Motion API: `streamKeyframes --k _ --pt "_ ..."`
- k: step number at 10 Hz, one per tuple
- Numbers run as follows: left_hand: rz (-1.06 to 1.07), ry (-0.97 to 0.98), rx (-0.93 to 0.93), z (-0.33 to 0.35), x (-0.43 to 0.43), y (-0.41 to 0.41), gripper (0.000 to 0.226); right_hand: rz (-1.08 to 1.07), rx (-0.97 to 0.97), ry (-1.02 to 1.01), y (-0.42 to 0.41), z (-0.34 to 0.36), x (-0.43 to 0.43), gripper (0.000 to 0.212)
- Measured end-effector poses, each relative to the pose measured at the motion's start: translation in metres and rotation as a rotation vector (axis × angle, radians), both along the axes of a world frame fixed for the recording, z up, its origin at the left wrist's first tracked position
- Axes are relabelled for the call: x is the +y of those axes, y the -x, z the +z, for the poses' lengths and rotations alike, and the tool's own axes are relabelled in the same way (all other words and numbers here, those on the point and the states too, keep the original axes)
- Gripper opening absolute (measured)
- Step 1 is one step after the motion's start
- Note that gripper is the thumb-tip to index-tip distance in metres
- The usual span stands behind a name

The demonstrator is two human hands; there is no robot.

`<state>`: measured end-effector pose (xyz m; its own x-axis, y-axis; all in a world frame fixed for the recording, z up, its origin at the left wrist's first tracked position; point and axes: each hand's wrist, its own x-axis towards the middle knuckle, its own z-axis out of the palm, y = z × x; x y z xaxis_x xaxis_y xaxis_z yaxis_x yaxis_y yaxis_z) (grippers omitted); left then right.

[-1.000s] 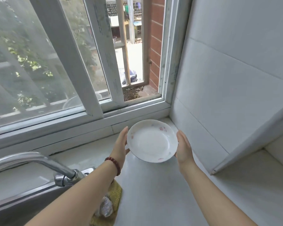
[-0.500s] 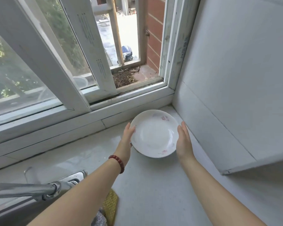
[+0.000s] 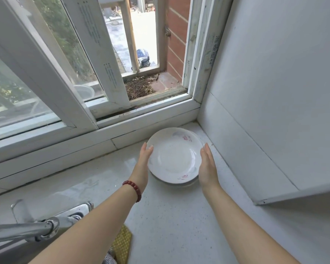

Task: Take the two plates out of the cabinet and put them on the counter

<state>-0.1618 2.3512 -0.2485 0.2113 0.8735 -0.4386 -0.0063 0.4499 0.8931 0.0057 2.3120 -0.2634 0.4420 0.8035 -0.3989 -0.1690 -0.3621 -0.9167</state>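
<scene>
From the head view, two stacked plates [image 3: 174, 156] (white, with faint pink flowers) are sitting on the pale counter [image 3: 160, 216] in the corner under the window frame [image 3: 145, 111]; the left hand [image 3: 144, 161] is cupping the stack's left rim with flat fingers, and the right hand [image 3: 208, 168] is pressing against its right rim, so both are grasping the plates between them. A red bead bracelet [image 3: 133, 188] is circling the left wrist; nearer than that grip, a chrome faucet [image 3: 27, 230] is reaching across, with a yellow cloth [image 3: 122, 242] just beside the forearm.
</scene>
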Motion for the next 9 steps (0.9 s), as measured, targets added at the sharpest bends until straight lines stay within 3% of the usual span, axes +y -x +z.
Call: streamKeyframes --k 7,9 --pt "0.007 0.009 0.024 0.007 -0.003 -0.002 0.090 -0.036 -0.144 0.044 -0.005 -0.001 -0.002 0.049" --pt "-0.001 -0.024 0.050 0.024 -0.012 0.000 0.080 -0.092 -0.101 0.044 -0.008 0.009 -0.006 0.048"
